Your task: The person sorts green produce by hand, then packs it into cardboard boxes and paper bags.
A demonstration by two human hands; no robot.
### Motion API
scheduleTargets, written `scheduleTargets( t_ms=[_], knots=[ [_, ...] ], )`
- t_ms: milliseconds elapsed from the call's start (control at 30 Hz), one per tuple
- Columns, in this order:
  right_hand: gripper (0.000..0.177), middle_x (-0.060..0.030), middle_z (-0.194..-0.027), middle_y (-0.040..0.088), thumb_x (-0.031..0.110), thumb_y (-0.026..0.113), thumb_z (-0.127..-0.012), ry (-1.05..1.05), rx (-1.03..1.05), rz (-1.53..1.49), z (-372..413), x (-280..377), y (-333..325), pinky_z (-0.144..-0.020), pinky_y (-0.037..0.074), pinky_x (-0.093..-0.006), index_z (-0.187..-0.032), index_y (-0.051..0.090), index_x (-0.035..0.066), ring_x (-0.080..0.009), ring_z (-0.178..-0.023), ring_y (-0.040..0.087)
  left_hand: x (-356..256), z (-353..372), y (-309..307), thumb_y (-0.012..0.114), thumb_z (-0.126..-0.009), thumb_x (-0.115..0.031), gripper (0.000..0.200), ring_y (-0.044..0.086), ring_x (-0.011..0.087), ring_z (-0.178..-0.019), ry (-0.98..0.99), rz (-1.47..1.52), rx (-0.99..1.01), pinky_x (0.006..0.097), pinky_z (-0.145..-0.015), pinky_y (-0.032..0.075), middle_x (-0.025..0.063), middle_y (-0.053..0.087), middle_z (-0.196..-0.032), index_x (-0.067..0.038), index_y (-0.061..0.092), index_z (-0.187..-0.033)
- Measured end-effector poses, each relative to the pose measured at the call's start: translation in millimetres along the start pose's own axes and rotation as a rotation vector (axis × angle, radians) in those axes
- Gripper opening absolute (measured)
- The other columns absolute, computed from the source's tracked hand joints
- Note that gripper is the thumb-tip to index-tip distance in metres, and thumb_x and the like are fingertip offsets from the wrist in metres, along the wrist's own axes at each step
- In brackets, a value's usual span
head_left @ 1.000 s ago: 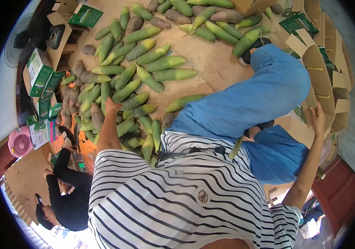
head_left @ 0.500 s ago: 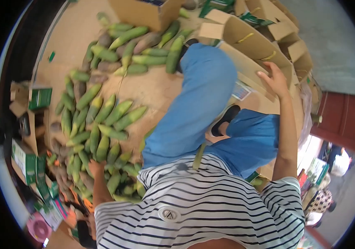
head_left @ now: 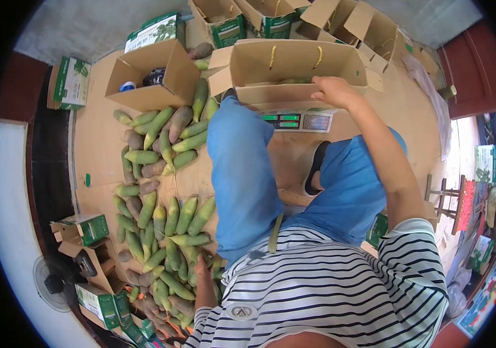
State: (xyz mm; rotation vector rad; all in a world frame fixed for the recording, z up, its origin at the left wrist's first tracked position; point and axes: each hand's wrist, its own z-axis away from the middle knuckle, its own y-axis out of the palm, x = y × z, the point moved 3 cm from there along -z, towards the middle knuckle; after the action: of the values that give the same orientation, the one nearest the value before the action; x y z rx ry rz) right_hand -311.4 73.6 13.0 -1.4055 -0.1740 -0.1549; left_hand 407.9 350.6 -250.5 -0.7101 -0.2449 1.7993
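My left hand [head_left: 202, 268] is low among the green radishes [head_left: 173, 255] at the left, touching the pile; its fingers are partly hidden, so I cannot make out a grip. My right hand [head_left: 336, 93] is at the near wall of a long open cardboard box [head_left: 294, 55] with yellow rope handles, its fingers bent round the rim. Something green lies inside that box, partly hidden by the wall. Below the box, a printed sheet [head_left: 317, 122] lies on the floor, right of my raised knee.
A smaller open box [head_left: 137, 72] holding dark and blue items stands at the upper left. More open boxes [head_left: 375, 29] line the back. A fan [head_left: 53, 281] is at the lower left, and a wooden stool [head_left: 446, 200] at the right.
The view has turned, bringing the long box nearer the centre. My right hand, earlier spread beside the box, has closed at its rim. My left hand still reaches into the radish pile.
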Motion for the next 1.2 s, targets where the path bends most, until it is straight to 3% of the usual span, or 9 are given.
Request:
scheduleTargets(
  t_ms=[100,200,300,600,800,867,967,1067,1200],
  knots=[
    [0.035,-0.0173,-0.095,0.062,0.029,0.064,-0.081,0.063,0.049,-0.019,-1,-1,2,-0.077,0.045,-0.0444,-0.102,0.053,0.002,-0.0347,-0.094,0.058,-23,40,40,0.056,-0.083,-0.050,0.045,0.057,0.0249,-0.062,-0.341,0.568,0.380,0.0308,-0.049,0.048,0.0067,0.058,-0.082,-0.010,0.054,-0.102],
    [0.034,-0.0168,-0.095,0.062,0.029,0.064,-0.081,0.059,0.032,-0.028,0,-3,3,-0.078,0.045,-0.0447,-0.100,0.053,0.003,-0.0345,-0.094,0.058,-37,53,52,0.052,-0.083,-0.051,0.041,0.056,0.0226,-0.059,-0.332,0.675,0.244,0.0269,-0.047,0.045,0.0027,0.057,-0.075,-0.011,0.054,-0.094],
    [0.033,-0.0168,-0.094,0.062,0.028,0.065,-0.080,0.034,0.019,-0.017,-3,-7,7,-0.078,0.045,-0.0448,-0.098,0.053,0.002,-0.0343,-0.095,0.057,-81,107,62,0.052,-0.083,-0.050,0.040,0.055,0.0213,-0.057,-0.200,0.625,0.420,0.0264,-0.046,0.043,0.0015,0.057,-0.075,-0.012,0.055,-0.092],
    [0.032,-0.0175,-0.093,0.062,0.025,0.066,-0.079,0.001,0.019,-0.046,0,-7,4,-0.079,0.045,-0.0445,-0.097,0.052,0.002,-0.0343,-0.096,0.057,-281,328,140,0.054,-0.090,-0.031,0.049,0.052,0.0168,-0.106,0.966,0.119,0.670,0.0309,-0.086,0.043,0.0095,0.054,-0.117,0.001,0.045,-0.126],
    [0.034,-0.0180,-0.094,0.062,0.026,0.066,-0.079,0.020,0.009,-0.035,-1,-7,7,-0.077,0.046,-0.0445,-0.099,0.053,0.002,-0.0350,-0.094,0.058,-350,460,235,0.055,-0.090,-0.028,0.048,0.055,0.0156,-0.101,1.241,-0.104,0.897,0.0302,-0.083,0.045,0.0100,0.057,-0.114,0.002,0.046,-0.125],
    [0.034,-0.0179,-0.093,0.062,0.027,0.066,-0.079,0.036,0.034,-0.030,1,-2,2,-0.077,0.046,-0.0445,-0.098,0.054,0.002,-0.0349,-0.093,0.058,-359,468,269,0.055,-0.090,-0.031,0.050,0.058,0.0153,-0.091,1.201,-0.193,0.997,0.0302,-0.080,0.047,0.0096,0.059,-0.107,0.001,0.044,-0.126],
    [0.032,-0.0181,-0.094,0.062,0.028,0.065,-0.080,0.074,0.108,-0.028,2,-2,0,-0.078,0.046,-0.0446,-0.097,0.056,0.002,-0.0352,-0.094,0.058,-360,457,282,0.057,-0.090,-0.031,0.052,0.058,0.0150,-0.085,1.383,-0.226,0.809,0.0290,-0.078,0.046,0.0091,0.060,-0.099,0.002,0.042,-0.127],
    [0.032,-0.0182,-0.095,0.062,0.030,0.065,-0.080,0.104,0.099,-0.020,-1,-7,5,-0.079,0.046,-0.0444,-0.097,0.058,0.002,-0.0351,-0.094,0.058,-354,378,264,0.058,-0.089,-0.028,0.047,0.058,0.0147,-0.085,1.347,-0.137,0.722,0.0273,-0.076,0.046,0.0107,0.060,-0.096,0.004,0.047,-0.122],
    [0.037,-0.0182,-0.096,0.061,0.031,0.065,-0.081,0.045,0.152,-0.023,1,-3,5,-0.080,0.045,-0.0438,-0.103,0.055,0.003,-0.0353,-0.096,0.057,-299,240,204,0.064,-0.084,-0.028,0.042,0.061,0.0252,-0.092,1.329,-0.521,0.302,0.0340,-0.078,0.047,0.0215,0.063,-0.100,0.008,0.056,-0.105]
  ],
)
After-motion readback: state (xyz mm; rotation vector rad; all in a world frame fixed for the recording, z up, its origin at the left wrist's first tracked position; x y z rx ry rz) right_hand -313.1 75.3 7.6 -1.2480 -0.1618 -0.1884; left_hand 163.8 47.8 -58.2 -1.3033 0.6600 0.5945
